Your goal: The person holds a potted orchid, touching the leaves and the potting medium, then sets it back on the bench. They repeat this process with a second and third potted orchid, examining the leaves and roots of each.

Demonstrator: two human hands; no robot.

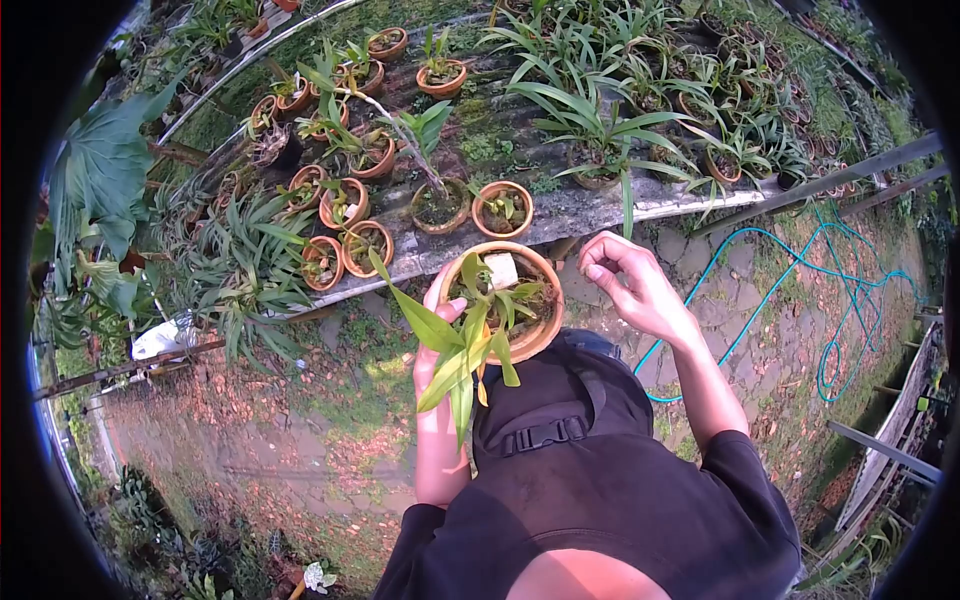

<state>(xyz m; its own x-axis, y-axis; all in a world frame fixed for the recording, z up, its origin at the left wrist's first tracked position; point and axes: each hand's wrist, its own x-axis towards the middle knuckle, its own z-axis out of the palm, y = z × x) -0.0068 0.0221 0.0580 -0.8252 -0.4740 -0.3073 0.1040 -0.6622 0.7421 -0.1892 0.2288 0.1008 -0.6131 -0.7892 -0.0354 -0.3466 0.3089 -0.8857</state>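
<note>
Potted plant [505, 305] upright, rim skyward

One head-worn fisheye view, facing forward and steeply down, close over the held pot [543, 338], bench [590, 215] beyond.

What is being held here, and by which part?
The left hand holds the clay pot by its side wall, below the rim. The right hand is off it.

No legible writing anywhere — white tag [501, 270] unreadable
</note>
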